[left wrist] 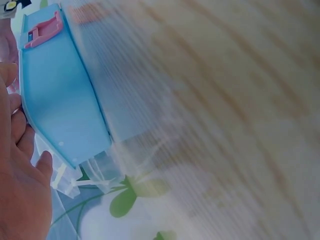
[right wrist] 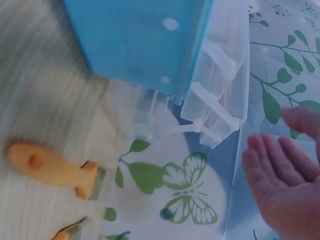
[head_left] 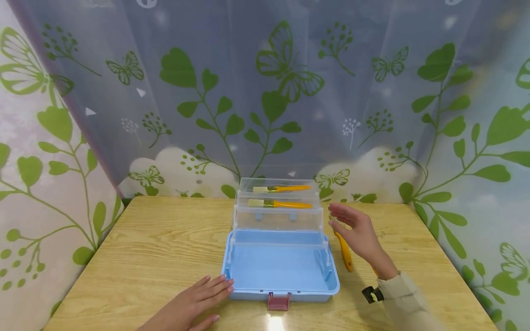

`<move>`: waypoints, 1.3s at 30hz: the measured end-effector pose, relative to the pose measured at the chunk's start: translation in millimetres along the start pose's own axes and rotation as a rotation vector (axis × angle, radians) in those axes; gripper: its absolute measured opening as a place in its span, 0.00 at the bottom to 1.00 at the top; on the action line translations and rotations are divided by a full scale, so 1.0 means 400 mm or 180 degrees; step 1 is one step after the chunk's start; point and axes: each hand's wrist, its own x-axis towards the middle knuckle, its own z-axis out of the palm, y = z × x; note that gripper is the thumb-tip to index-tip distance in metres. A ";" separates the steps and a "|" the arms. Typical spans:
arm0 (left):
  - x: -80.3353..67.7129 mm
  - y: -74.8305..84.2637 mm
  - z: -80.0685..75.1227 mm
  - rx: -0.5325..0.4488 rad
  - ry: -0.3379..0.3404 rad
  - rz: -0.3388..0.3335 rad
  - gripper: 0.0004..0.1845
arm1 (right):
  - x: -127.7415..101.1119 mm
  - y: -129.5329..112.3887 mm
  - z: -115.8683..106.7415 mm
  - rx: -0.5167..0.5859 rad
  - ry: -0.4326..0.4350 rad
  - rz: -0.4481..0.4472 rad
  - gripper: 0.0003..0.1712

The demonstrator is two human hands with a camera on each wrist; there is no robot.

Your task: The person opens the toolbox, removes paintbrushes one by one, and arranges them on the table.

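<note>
A light blue toolbox [head_left: 281, 269] stands open on the table, its clear tiered trays [head_left: 278, 220] raised at the back. Two flat paintbrushes with orange handles lie in the trays, an upper brush [head_left: 293, 188] and a lower brush [head_left: 294, 205]. My left hand [head_left: 194, 299] rests its extended fingers on the box's front left corner. To the right of the trays my right hand [head_left: 358, 232] hovers, fingers loosely bent, holding nothing. Below it another orange-handled brush [head_left: 344, 253] lies on the table. The right wrist view shows that brush [right wrist: 42, 165] and part of a second orange-handled tool [right wrist: 65, 234].
A pink latch [head_left: 279, 302] hangs at the box's front. The wooden table [head_left: 165, 239] meets a leaf-and-butterfly patterned curtain [head_left: 232, 101] at the back and sides. A dark band [head_left: 372, 294] sits on the right wrist.
</note>
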 end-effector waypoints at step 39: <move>-0.004 -0.009 0.008 -0.0089 -0.0003 0.0008 0.36 | 0.251 -0.028 0.162 -0.0264 -0.1099 -0.0029 0.16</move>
